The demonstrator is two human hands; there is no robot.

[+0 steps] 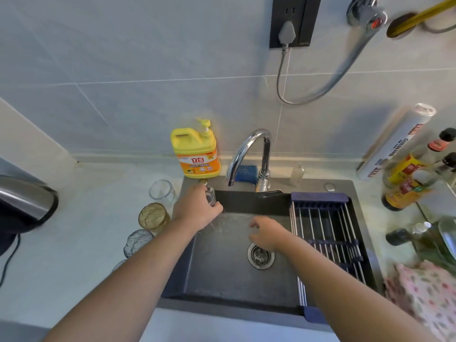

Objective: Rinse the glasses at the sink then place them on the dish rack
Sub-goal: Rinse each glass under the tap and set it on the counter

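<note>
Though barely begun, judged underway: right hand [267,234] loosely spread above dark steel sink [222,267], holding nothing. At ten o'clock, left hand [197,208] wrapped round small clear glass tumbler [210,197] at sink's rim. Other glasses [154,215], likely unrinsed, at nine; blue-framed wire dish rack [320,218] at three, no glass on it. At twelve, yellow plastic detergent jug [196,154] reading "立白".

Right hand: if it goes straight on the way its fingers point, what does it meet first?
Most likely the clear glass gripped by the left hand at the sink edge; the right hand points that way. Depth is unclear.
</note>
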